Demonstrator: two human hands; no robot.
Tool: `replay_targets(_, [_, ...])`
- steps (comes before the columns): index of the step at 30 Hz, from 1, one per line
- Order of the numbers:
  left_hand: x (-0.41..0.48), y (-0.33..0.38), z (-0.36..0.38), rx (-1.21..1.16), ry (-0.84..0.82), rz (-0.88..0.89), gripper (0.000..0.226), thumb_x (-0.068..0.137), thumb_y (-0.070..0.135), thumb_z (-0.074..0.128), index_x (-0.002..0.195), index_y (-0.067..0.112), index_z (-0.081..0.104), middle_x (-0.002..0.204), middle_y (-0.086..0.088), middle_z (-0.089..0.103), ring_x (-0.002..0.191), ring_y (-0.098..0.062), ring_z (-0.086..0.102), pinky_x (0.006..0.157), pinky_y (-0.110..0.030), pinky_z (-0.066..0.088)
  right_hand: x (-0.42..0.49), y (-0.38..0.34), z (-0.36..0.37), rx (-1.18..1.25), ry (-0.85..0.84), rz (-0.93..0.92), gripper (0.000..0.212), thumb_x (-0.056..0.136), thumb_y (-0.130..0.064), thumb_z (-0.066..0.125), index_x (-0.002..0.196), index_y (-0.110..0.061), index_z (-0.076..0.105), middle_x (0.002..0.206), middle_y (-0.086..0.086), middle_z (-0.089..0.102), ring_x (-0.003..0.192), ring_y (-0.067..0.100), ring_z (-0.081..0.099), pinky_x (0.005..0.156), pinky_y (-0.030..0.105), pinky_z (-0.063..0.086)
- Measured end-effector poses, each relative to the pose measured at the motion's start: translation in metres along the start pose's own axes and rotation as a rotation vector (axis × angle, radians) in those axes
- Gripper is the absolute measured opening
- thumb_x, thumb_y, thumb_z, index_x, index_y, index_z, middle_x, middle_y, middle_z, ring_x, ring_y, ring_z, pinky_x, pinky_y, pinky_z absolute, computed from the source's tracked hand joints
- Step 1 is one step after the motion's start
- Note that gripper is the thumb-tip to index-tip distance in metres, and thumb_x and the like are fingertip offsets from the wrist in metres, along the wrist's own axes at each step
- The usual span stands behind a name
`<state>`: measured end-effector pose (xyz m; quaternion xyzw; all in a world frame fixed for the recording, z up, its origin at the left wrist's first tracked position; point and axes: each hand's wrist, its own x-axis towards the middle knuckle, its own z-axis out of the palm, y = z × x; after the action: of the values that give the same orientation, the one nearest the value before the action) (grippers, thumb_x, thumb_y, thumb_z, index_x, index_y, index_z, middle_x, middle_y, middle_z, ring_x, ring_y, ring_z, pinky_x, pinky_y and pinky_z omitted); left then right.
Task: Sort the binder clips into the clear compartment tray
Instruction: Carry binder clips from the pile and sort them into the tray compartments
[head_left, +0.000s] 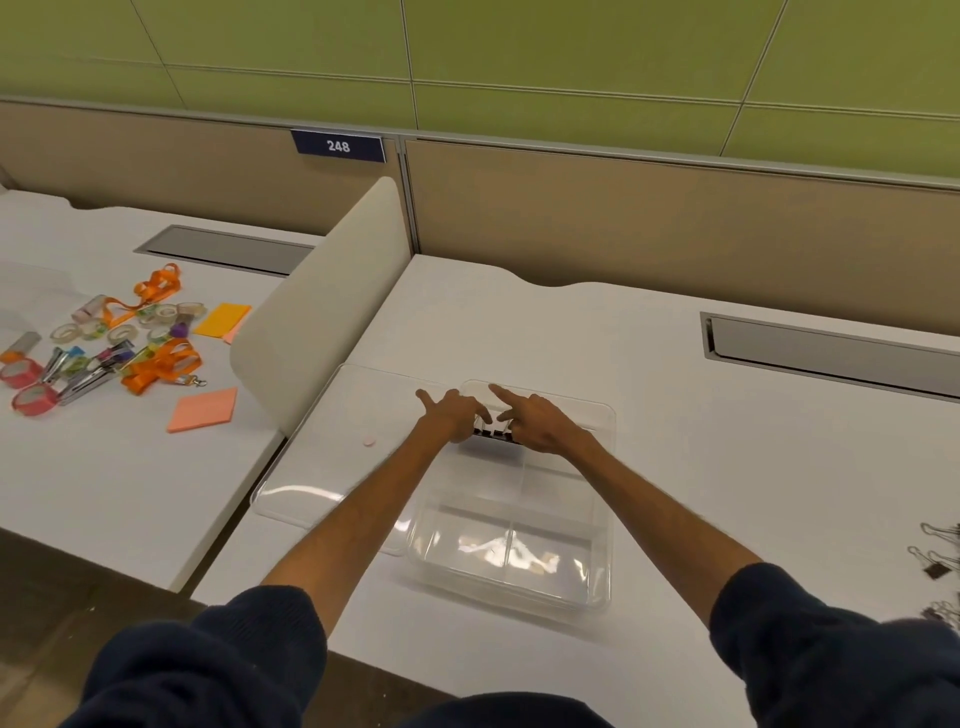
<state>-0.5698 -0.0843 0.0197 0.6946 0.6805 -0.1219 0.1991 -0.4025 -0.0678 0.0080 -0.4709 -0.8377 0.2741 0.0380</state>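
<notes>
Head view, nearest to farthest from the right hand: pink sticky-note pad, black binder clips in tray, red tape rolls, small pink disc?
1. Black binder clips, at the right hand.
2. Small pink disc, just left.
3. Pink sticky-note pad, neighbouring desk.
4. Red tape rolls, far left.

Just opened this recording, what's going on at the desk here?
A person has both hands in a far compartment of the clear compartment tray. The left hand and right hand pinch a short row of black binder clips between them. The clear lid lies just left of the tray, and loose binder clips wait at the desk's right edge.
</notes>
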Motion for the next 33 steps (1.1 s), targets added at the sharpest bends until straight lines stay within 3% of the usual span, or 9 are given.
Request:
replay_targets(4, [-0.005, -0.002, -0.001, -0.084, 0.151, -0.003, 0.054, 0.085, -0.010, 0.048, 0.115, 0.032, 0.063, 0.138, 0.000, 0.050, 0.147, -0.015, 0.013, 0.108, -0.068, -0.002, -0.003, 0.003, -0.003, 0.022, 0.120, -0.016, 0.067, 0.077, 0.005, 0.046, 0.140, -0.016, 0.041, 0.107, 0.004, 0.073, 0.102, 0.029, 0.065, 0.089, 0.038, 0.049])
replay_targets(7, [-0.008, -0.001, -0.005, -0.111, 0.276, -0.008, 0.044, 0.082, -0.003, 0.051, 0.110, 0.028, 0.066, 0.125, 0.000, 0.061, 0.125, -0.018, 0.049, 0.108, -0.057, 0.017, -0.008, 0.005, -0.005, 0.012, 0.216, -0.021, 0.057, 0.075, 0.006, 0.048, 0.129, -0.012, 0.048, 0.102, 0.005, 0.074, 0.098, 0.030, 0.066, 0.089, 0.038, 0.048])
replay_targets(9, [-0.007, 0.000, -0.005, -0.113, 0.340, 0.008, 0.038, 0.083, 0.002, 0.053, 0.111, 0.025, 0.065, 0.117, 0.001, 0.066, 0.110, -0.018, 0.058, 0.101, -0.047, 0.025, -0.011, 0.009, -0.007, -0.002, 0.266, -0.012, 0.052, 0.075, 0.005, 0.050, 0.125, -0.011, 0.051, 0.102, 0.005, 0.074, 0.097, 0.030, 0.066, 0.087, 0.040, 0.048])
replay_targets(17, [-0.012, 0.026, -0.004, -0.179, 0.525, 0.192, 0.024, 0.091, 0.006, 0.047, 0.108, 0.017, 0.060, 0.103, -0.001, 0.065, 0.098, -0.021, 0.060, 0.092, -0.039, 0.034, -0.033, 0.036, -0.022, 0.038, 0.388, 0.101, 0.053, 0.073, 0.006, 0.044, 0.121, -0.016, 0.052, 0.110, 0.002, 0.068, 0.102, 0.024, 0.060, 0.091, 0.041, 0.043])
replay_targets(29, [0.009, 0.145, 0.014, -0.134, 0.562, 0.407, 0.042, 0.084, -0.005, 0.042, 0.118, 0.017, 0.052, 0.108, -0.003, 0.059, 0.098, -0.025, 0.056, 0.078, -0.034, 0.030, -0.130, 0.116, -0.051, 0.057, 0.549, 0.341, 0.055, 0.074, 0.005, 0.046, 0.124, -0.015, 0.055, 0.125, 0.001, 0.058, 0.114, 0.023, 0.051, 0.091, 0.039, 0.037])
replay_targets(33, [0.012, 0.196, 0.028, -0.118, 0.616, 0.518, 0.060, 0.087, -0.006, 0.043, 0.141, 0.019, 0.038, 0.104, -0.005, 0.058, 0.095, -0.026, 0.054, 0.076, -0.033, 0.035, -0.172, 0.153, -0.060, 0.057, 0.560, 0.427, 0.053, 0.075, 0.005, 0.045, 0.124, -0.015, 0.054, 0.124, 0.001, 0.058, 0.114, 0.023, 0.049, 0.091, 0.039, 0.036])
